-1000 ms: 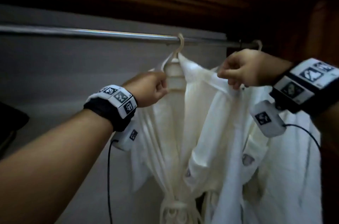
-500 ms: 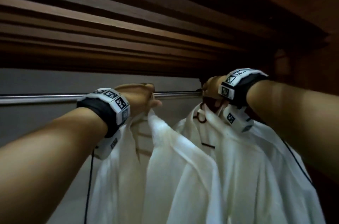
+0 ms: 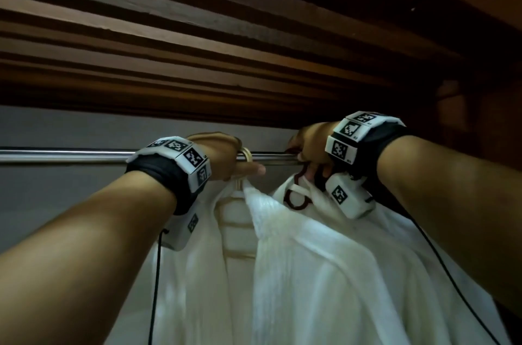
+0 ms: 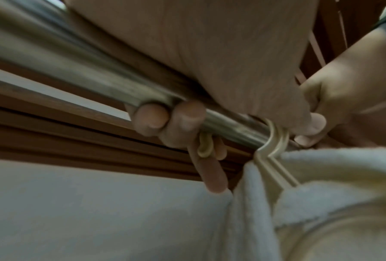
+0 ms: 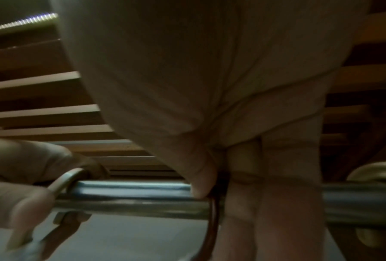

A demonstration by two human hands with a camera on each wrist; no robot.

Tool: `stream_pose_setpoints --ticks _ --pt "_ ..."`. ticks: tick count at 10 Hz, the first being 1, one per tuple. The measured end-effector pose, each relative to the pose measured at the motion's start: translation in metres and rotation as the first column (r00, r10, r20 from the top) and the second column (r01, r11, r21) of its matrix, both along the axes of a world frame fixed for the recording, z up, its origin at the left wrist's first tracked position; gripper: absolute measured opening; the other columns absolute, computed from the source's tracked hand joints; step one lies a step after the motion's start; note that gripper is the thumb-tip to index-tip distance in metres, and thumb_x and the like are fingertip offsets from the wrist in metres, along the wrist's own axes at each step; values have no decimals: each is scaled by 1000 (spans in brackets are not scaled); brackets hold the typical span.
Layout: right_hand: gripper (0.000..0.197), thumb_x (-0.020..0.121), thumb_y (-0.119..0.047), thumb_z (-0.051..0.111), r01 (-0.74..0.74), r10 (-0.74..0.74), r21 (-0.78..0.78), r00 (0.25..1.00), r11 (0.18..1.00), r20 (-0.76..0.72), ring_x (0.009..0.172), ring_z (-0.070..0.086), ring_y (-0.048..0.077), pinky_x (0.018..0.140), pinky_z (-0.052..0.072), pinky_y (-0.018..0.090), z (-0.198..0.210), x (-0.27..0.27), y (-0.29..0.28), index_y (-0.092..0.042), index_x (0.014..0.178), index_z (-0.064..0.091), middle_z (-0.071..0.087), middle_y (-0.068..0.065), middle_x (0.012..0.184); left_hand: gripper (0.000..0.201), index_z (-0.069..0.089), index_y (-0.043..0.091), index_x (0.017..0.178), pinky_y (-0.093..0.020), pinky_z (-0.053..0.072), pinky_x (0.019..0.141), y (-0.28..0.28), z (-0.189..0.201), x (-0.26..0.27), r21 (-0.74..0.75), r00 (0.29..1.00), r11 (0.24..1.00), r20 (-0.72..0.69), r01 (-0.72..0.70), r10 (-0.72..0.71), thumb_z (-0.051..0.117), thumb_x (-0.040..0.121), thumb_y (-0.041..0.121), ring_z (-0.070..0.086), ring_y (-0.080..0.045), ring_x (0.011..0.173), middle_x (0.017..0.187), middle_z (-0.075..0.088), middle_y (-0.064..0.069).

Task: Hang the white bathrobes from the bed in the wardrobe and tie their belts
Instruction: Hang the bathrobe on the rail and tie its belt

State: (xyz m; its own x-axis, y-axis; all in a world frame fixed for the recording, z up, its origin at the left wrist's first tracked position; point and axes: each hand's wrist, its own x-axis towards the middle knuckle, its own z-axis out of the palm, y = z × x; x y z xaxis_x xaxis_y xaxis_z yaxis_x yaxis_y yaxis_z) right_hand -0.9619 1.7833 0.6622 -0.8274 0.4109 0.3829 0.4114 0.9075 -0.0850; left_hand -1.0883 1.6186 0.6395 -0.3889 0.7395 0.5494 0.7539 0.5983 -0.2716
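Up at the metal rail (image 3: 70, 154) of the wardrobe, both hands are busy with hangers. The left hand (image 3: 226, 155) is curled round the cream hook (image 4: 274, 139) of a pale hanger (image 3: 240, 220) that sits over the rail — in the left wrist view two fingers (image 4: 165, 120) wrap the bar itself, another reaches down behind it beside the hook's tip, and the thumb presses near the hook from the front. A white bathrobe (image 3: 197, 274) hangs from this hanger, its collar open so the hanger's slats show. Just to the right, the right hand (image 3: 310, 147) is closed on the dark reddish-brown hook (image 5: 214, 208) of a second hanger (image 3: 295, 197), thumb and fingers pinching it where it meets the rail. A second white bathrobe (image 3: 353, 274) drapes from that hanger, its shoulder overlapping the first robe's. The two hands are near each other on the rail but not touching. Farther right along the bar, the right wrist view shows another cream hook (image 5: 375, 174) looped over it. Dark wooden slats (image 3: 197, 34) run across the top of the wardrobe — behind the rail is a plain grey back wall (image 3: 56, 217). Whether the belts are tied cannot be told; they lie below the frame.
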Motion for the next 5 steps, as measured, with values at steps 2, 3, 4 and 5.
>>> stream_pose_setpoints --ticks 2,3,4,5 --pt "55 98 -16 57 71 -76 93 996 993 49 80 64 23 52 51 24 -9 1 1 -16 148 35 62 9 124 63 62 27 83 -36 51 74 -4 -7 6 26 997 999 -68 -39 40 33 82 83 59 -18 76 83 62 1" --pt "42 104 -18 41 66 -60 115 997 991 -49 56 58 15 33 41 17 -22 20 -10 -16 146 41 62 10 109 61 59 28 90 -35 45 73 -7 -14 14 49 995 998 -82 -47 50 30 85 81 57 -19 80 85 58 4" --pt "34 101 -19 47 105 -96 82 990 991 -102 76 60 18 46 42 18 -35 54 -14 -17 133 57 63 4 114 61 57 25 94 -35 38 74 -6 -21 12 109 997 994 -73 -10 18 27 88 78 54 -21 84 95 60 2" --pt "30 95 -17 49 178 -150 151 973 972 -175 101 61 19 78 45 23 -66 100 -15 -23 120 65 63 -8 115 81 66 24 106 -38 43 79 -10 -25 -2 173 986 983 -166 56 -27 14 85 82 59 -29 91 110 65 -7"
